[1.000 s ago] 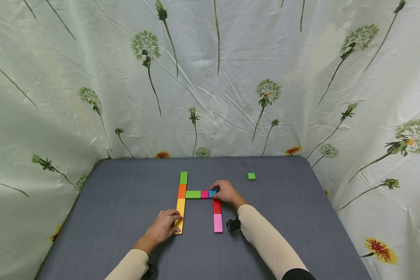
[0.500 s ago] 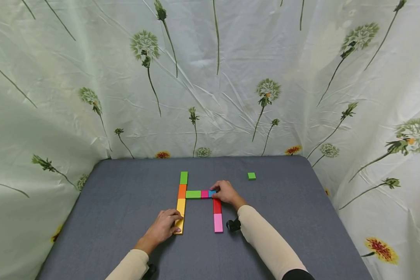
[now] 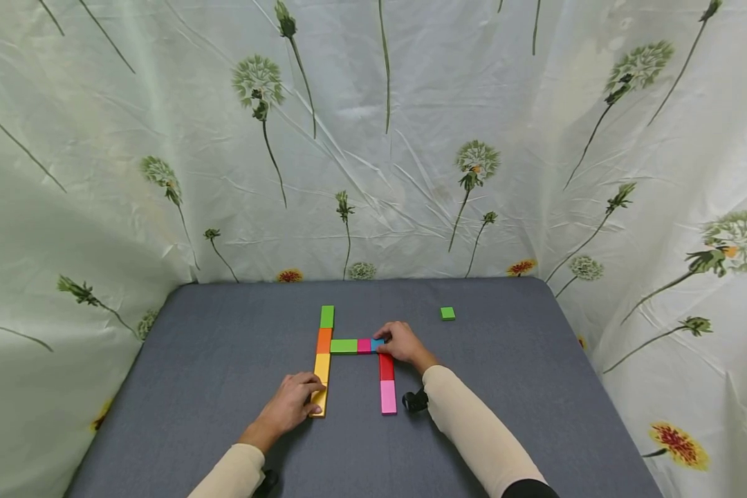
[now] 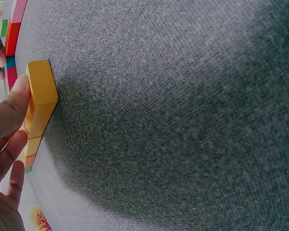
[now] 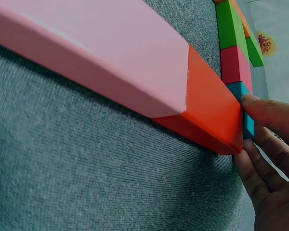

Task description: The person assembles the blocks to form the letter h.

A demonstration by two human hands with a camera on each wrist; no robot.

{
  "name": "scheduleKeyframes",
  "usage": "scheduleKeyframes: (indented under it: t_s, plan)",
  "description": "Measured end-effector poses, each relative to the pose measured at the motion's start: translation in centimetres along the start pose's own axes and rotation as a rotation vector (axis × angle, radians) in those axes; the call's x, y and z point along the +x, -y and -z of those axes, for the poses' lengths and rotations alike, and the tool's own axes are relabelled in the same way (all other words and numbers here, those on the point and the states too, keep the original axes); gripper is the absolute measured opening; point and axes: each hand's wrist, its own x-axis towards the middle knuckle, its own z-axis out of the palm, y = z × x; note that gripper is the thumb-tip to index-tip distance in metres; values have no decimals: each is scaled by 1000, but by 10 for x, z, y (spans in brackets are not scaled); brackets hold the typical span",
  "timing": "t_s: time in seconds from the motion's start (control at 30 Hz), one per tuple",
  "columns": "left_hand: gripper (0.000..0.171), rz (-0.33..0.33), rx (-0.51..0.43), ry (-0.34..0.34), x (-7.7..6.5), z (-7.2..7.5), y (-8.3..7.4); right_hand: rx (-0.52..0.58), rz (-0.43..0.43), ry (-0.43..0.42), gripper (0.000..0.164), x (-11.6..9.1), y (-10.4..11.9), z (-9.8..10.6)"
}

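Observation:
My left hand [image 3: 289, 399] grips the nearest yellow block [image 3: 319, 402], thumb at its near end and a fingertip over its top. In the left wrist view the thumb lies along this yellow block [image 4: 42, 82]. My right hand [image 3: 401, 340] pinches a blue block [image 5: 248, 125], which is partly hidden by the fingers. On its left, the blue block meets a magenta block [image 3: 364, 346], followed by a green block [image 3: 344, 346]. Below the right hand, a red block [image 3: 386, 368] and a pink block [image 3: 389, 398] form a short column.
Above the gripped yellow block, the left column continues with another yellow block [image 3: 321, 366], an orange block [image 3: 324, 340] and a green one. A loose green block [image 3: 448, 314] lies at the back right of the grey table [image 3: 504, 415]. A flowered curtain [image 3: 373, 152] hangs behind.

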Motion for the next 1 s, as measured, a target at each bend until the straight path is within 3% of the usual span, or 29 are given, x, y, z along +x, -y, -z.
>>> scheduleKeyframes:
  t_s: [0.27,0.43,0.73,1.0]
  plan:
    - [30,6,1,13,1,-2,0,72,2,-30,26,-3,-6,4]
    - [29,1,-6,5,1,-1,0,153,-1,-145,29,-10,-18,21]
    - [30,14,-4,24,1,-1,1,91,-55,-379,27,-21,-56,54]
    - [31,5,-1,8,1,-2,1,99,-168,-454,36,-28,-83,69]
